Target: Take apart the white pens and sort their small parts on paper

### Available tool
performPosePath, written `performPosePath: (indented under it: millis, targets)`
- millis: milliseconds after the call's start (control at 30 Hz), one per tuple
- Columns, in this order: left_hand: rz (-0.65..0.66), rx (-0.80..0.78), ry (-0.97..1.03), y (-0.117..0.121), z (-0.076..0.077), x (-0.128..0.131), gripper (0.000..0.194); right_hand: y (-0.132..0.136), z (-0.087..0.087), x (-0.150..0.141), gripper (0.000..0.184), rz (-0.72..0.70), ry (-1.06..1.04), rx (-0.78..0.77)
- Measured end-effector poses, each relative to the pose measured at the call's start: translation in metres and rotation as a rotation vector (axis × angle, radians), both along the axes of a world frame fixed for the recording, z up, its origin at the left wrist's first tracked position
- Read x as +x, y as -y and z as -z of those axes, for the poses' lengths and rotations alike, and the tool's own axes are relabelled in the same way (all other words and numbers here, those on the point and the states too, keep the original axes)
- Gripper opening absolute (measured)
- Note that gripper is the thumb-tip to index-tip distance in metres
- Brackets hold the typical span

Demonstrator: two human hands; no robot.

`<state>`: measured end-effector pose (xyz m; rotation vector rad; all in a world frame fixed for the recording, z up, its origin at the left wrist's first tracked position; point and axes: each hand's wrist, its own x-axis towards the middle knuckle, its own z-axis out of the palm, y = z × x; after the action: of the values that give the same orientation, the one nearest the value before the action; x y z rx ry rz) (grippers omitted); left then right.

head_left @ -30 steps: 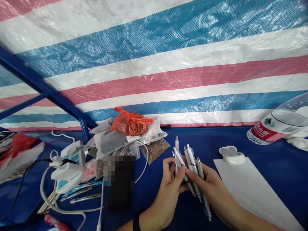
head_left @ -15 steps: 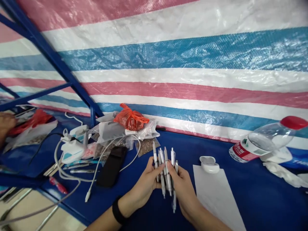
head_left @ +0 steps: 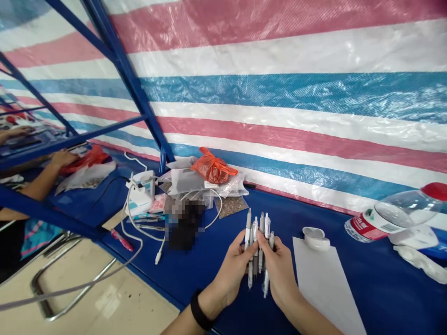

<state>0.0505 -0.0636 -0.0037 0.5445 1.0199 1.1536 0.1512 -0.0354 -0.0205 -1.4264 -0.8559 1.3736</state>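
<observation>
Several white and grey pens [head_left: 261, 263] stand roughly upright in a loose bundle between my two hands. My left hand [head_left: 237, 263] is closed around the left side of the bundle, its thumb across the front. From the right, my right hand [head_left: 278, 265] grips the same pens, and the two thumbs nearly meet in the middle. The fingers behind the pens are mostly hidden. To the right of my right hand lies a sheet of white paper [head_left: 324, 279], with an open white earbud case [head_left: 316, 239] at its far edge.
A large water bottle [head_left: 391, 214] leans at the right. On the left are a phone [head_left: 185, 228], a power strip [head_left: 139, 197], white cables, a pink pen [head_left: 121, 240], plastic bags and a red bag [head_left: 213, 167]. Beyond the blue frame [head_left: 129, 70], another person's arm [head_left: 45, 179] reaches in.
The view has swung left and down, bringing more of the floor and another person's arms into sight. The pens are still in both hands, now drawn closer together and more upright.
</observation>
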Motion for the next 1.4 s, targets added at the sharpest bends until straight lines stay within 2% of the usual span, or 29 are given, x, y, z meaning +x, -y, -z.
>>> performPosePath:
  millis: [200,333,433,567,767,933,1067,1167,1300,1400]
  targets:
    - [0.115,0.006,-0.041,-0.001,0.005,-0.023,0.075,-0.004,-0.010,-0.015,0.046,-0.011,0.086,0.018]
    - [0.237,0.019,-0.140,-0.008,0.010,-0.038,0.071,-0.006,-0.016,-0.019,0.040,-0.063,0.003,-0.048]
    - [0.297,0.073,-0.155,-0.015,0.011,-0.044,0.066,-0.008,-0.017,-0.017,0.037,-0.069,-0.071,-0.036]
    - [0.301,0.110,-0.136,-0.019,0.006,-0.043,0.063,-0.009,-0.017,-0.010,0.038,-0.019,-0.122,-0.021]
    - [0.387,-0.092,-0.018,-0.013,0.005,-0.035,0.077,-0.008,-0.027,0.001,0.040,-0.095,-0.113,-0.015]
    - [0.345,-0.120,0.096,-0.011,0.007,-0.022,0.068,-0.012,-0.028,0.007,0.040,-0.118,-0.046,-0.015]
    - [0.301,-0.099,0.020,-0.008,0.001,-0.016,0.057,-0.015,-0.024,0.008,0.047,-0.111,-0.083,-0.067]
    - [0.304,-0.092,-0.054,-0.006,-0.001,-0.018,0.058,-0.018,-0.022,0.008,0.048,-0.098,-0.172,-0.079]
    - [0.362,-0.097,-0.092,-0.005,0.001,-0.025,0.056,-0.023,-0.021,0.009,0.050,-0.107,-0.243,-0.103]
    - [0.426,-0.093,-0.118,-0.006,0.003,-0.028,0.051,-0.026,-0.024,0.013,0.050,-0.053,-0.285,-0.120]
